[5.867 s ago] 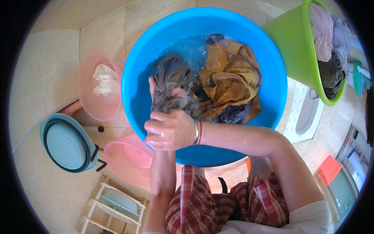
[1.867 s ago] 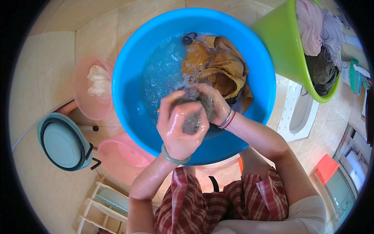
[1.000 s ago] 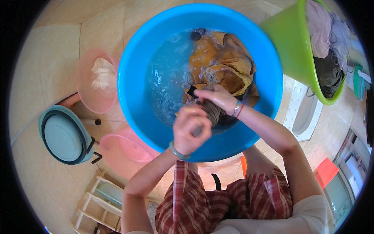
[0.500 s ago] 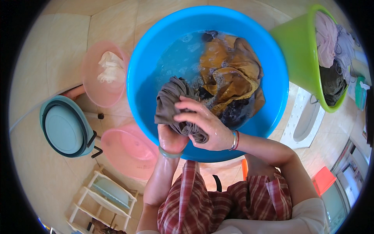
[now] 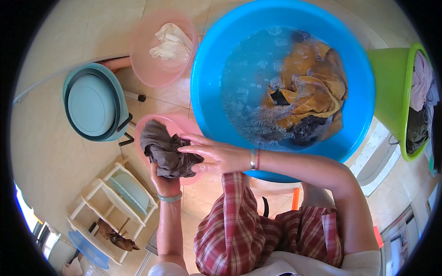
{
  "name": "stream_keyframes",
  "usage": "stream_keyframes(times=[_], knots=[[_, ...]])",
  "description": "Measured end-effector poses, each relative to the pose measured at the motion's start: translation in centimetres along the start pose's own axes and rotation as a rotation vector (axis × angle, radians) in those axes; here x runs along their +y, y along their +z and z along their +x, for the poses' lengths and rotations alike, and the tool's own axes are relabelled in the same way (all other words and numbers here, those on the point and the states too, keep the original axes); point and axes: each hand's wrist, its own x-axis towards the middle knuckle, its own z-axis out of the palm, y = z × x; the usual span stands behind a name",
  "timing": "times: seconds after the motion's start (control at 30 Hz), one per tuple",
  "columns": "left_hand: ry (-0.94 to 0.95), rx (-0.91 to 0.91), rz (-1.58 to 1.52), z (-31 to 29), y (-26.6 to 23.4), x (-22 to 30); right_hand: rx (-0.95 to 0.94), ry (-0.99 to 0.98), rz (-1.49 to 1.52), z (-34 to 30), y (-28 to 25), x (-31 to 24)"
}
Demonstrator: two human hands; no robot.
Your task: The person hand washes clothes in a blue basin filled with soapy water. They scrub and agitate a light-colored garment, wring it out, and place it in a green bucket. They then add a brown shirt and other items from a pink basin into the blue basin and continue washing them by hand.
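A wet, dark grey-brown cloth garment (image 5: 171,158) is bunched up in my left hand (image 5: 167,185), which grips it from below. My right hand (image 5: 225,155) reaches across from the right, its fingers spread and touching the garment's right side. Both hands are over a pink basin (image 5: 180,123), which the garment partly hides. To the right of it stands a large blue tub (image 5: 202,92) of cloudy, sudsy water. Mustard-brown clothing (image 5: 317,89) and a dark, bluish-black cloth (image 5: 309,129) soak in the tub's right half.
Another pink basin (image 5: 146,64) with a white cloth (image 5: 171,42) stands at the far left. Nearby are a teal folding basin (image 5: 91,108) and a cream rack (image 5: 85,202). A green bucket (image 5: 393,85) of clothes and a white squat toilet (image 5: 377,154) are at the right.
Both hands have moved left with the grey-brown garment, from above the blue tub to over the pink basin. The right fingers now rest nearer its edge. The view has shifted left too.
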Motion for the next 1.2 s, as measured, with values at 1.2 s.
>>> stream_keyframes(times=[1.2], knots=[[0.205, -0.802, 1.78, 16.6, 20.4, -13.7, 0.669, 0.114, -1.089, -13.0, -13.9, -1.6]])
